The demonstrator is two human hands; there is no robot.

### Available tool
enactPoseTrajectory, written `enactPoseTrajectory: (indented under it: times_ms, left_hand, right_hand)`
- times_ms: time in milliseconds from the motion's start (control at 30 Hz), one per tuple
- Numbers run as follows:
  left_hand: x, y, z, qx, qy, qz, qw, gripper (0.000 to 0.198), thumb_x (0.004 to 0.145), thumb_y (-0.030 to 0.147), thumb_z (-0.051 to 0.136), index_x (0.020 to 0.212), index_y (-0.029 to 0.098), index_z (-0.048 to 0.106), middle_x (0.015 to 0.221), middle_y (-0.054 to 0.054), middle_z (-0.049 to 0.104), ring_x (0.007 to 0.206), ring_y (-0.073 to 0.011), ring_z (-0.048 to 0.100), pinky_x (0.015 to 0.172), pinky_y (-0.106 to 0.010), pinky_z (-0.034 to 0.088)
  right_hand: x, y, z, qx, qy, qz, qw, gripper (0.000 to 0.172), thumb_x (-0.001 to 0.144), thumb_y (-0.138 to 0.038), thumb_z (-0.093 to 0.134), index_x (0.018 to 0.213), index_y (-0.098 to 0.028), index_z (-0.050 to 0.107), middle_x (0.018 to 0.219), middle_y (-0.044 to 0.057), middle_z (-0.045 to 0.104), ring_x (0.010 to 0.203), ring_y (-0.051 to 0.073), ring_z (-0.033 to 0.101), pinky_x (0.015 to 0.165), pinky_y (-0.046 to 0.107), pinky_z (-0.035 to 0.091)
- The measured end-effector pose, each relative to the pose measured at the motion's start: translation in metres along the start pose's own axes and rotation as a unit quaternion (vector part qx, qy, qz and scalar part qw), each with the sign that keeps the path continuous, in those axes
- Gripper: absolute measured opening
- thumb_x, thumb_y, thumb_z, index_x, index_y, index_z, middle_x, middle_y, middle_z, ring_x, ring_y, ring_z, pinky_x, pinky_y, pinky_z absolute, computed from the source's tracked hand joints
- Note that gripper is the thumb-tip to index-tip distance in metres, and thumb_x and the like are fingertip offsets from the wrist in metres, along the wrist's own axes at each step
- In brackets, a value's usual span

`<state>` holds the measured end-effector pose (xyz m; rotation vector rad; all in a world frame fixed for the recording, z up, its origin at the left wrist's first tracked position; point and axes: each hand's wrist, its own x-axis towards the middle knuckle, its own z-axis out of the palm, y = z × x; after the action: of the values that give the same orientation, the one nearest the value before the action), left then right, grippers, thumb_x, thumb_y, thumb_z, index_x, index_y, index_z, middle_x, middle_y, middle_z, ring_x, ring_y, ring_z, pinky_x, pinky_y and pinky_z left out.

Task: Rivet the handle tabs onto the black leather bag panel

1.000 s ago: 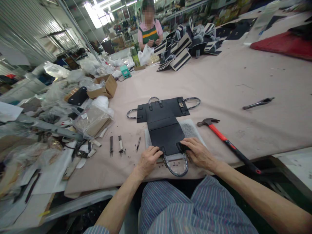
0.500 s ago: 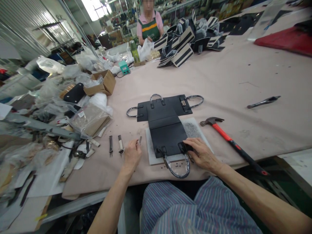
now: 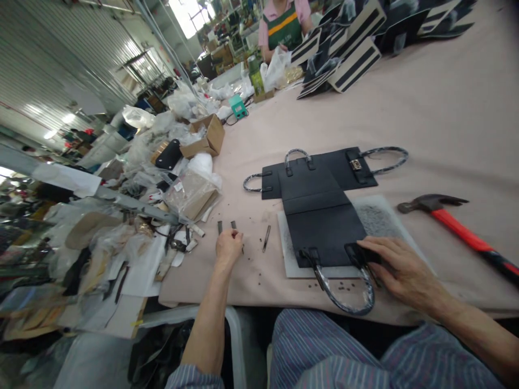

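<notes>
A flat black leather bag panel (image 3: 320,205) with wrapped handles lies on the pinkish table, its near end on a white board (image 3: 377,221). My right hand (image 3: 399,270) lies fingers spread on the panel's near right handle tab. My left hand (image 3: 228,246) is off to the left, fingers pinched over a small metal punch tool (image 3: 234,225) lying on the table. Another thin punch (image 3: 266,238) lies just right of that hand, and a third one (image 3: 219,227) just left.
A red-handled hammer (image 3: 458,224) lies to the right. Plastic bags, a cardboard box (image 3: 206,138) and scraps pile up along the left. Striped bag pieces (image 3: 348,54) are heaped far back. A person in a green apron (image 3: 284,24) works at the far end.
My left hand left the panel's near edge and moved left to the small punch tools, closing on one. The view swung left and down. My right hand stayed on the handle tab.
</notes>
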<state>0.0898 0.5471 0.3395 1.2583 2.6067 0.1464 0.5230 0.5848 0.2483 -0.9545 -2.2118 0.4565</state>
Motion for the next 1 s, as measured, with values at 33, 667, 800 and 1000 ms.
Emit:
enactPoseTrajectory:
  times_ms: [33,667,800,1000]
  left_hand:
    - [0.002,-0.003,-0.002,0.006,0.0,-0.005,1.0,0.027,0.095,0.033,0.058,0.106,0.018,0.077,0.107,-0.012,0.079,0.106,-0.025,0.073,0.088,-0.031,0.051]
    - [0.043,-0.063,-0.009,0.025,-0.04,-0.139,0.989,0.036,0.071,0.048,0.081,0.084,0.016,0.072,0.102,-0.023,0.077,0.11,-0.0394,0.071,0.088,-0.042,0.054]
    - [0.048,-0.067,-0.008,-0.05,-0.086,-0.164,0.981,0.027,0.066,0.028,0.085,0.062,0.018,0.06,0.059,-0.011,0.067,0.073,-0.0319,0.072,0.065,-0.035,0.053]
    - [0.035,-0.051,-0.018,-0.24,-0.147,-0.119,0.952,0.031,0.069,0.024,0.084,0.065,0.018,0.053,0.052,0.004,0.055,0.048,-0.013,0.056,0.052,-0.025,0.051]
  right_hand:
    - [-0.001,0.002,0.001,0.003,-0.002,-0.001,1.0,0.041,0.094,-0.027,0.055,0.135,-0.028,0.06,0.124,0.01,0.066,0.113,0.035,0.064,0.096,0.054,0.055]
    - [0.003,0.001,0.006,0.001,0.031,-0.024,0.999,0.041,0.095,-0.029,0.054,0.136,-0.034,0.057,0.119,0.011,0.068,0.106,0.038,0.064,0.089,0.061,0.053]
    - [0.004,-0.003,0.003,0.007,0.031,-0.019,0.999,0.041,0.093,-0.021,0.058,0.133,-0.031,0.061,0.12,0.01,0.068,0.107,0.034,0.065,0.091,0.055,0.054]
    - [0.007,-0.012,-0.003,0.011,0.017,0.007,1.0,0.041,0.09,-0.013,0.055,0.128,-0.024,0.062,0.123,0.009,0.067,0.113,0.029,0.061,0.097,0.052,0.053]
